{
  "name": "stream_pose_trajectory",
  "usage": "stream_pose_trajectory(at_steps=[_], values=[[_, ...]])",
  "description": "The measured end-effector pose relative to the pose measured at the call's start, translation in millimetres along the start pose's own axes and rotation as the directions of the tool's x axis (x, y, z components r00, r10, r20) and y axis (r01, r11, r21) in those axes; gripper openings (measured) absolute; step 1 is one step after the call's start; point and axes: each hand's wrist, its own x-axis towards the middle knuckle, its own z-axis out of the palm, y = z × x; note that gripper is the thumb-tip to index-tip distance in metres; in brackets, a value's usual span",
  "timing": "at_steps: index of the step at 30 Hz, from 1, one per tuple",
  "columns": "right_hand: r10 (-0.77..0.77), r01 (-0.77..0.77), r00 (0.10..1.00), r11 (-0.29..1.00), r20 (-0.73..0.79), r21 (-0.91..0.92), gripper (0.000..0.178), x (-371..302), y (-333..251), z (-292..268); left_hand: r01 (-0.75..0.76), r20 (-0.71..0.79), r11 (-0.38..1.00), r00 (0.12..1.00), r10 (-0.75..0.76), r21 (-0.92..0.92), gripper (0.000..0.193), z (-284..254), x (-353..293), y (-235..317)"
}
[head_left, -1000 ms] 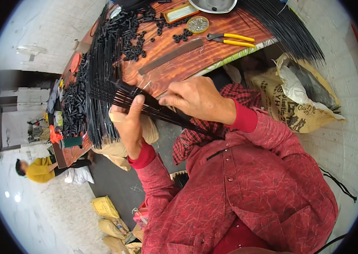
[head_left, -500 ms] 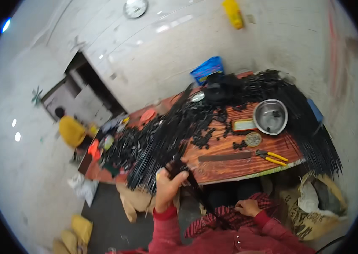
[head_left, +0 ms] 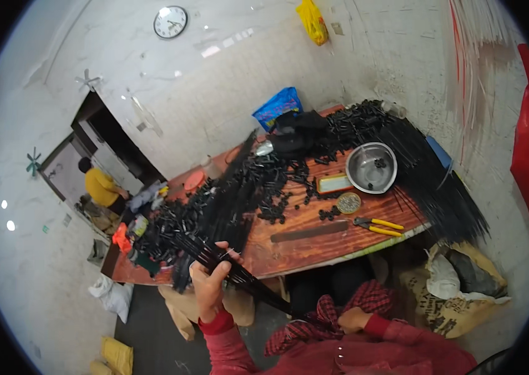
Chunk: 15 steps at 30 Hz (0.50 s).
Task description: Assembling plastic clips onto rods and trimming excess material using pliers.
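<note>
My left hand point(head_left: 209, 284) is closed round a bundle of thin black rods point(head_left: 252, 284), just in front of the table's near edge. The bundle slants from the upper left down to my lap. Low at the right, my right hand point(head_left: 353, 319) is curled against a red-and-black checked cloth point(head_left: 367, 297) on my lap; its fingers are mostly hidden. Beyond my left hand, more long black rods point(head_left: 227, 197) lie in a heap on the reddish wooden table point(head_left: 299, 253). Another spread of black rods point(head_left: 436, 184) hangs over the table's right end.
On the table are a metal bowl point(head_left: 371, 169), yellow-handled pliers point(head_left: 378, 226), a flat brown strip point(head_left: 309, 232), a round tin of small pieces point(head_left: 348, 203) and scattered black parts. An open sack point(head_left: 464, 275) stands at the lower right. A person in yellow point(head_left: 103, 187) is far left.
The view has shifted, so the table sits further left. The bundle in my left hand now leans more to the left. My right hand has moved in closer to the bundle's lower end.
</note>
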Motion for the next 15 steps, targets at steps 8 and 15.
stream_pose_trajectory(at_steps=[8,15], values=[[-0.103,0.103,0.995,0.995,0.003,-0.017,0.023,-23.0,5.8,28.9,-0.036,-0.15,0.997,0.988,0.046,0.072,0.048,-5.6,-19.9,20.9],[-0.156,0.151,0.986,0.985,0.056,0.084,0.022,-19.0,-3.5,20.6,-0.132,-0.125,0.99,0.983,0.138,0.054,0.059,-66.8,-37.2,59.1]])
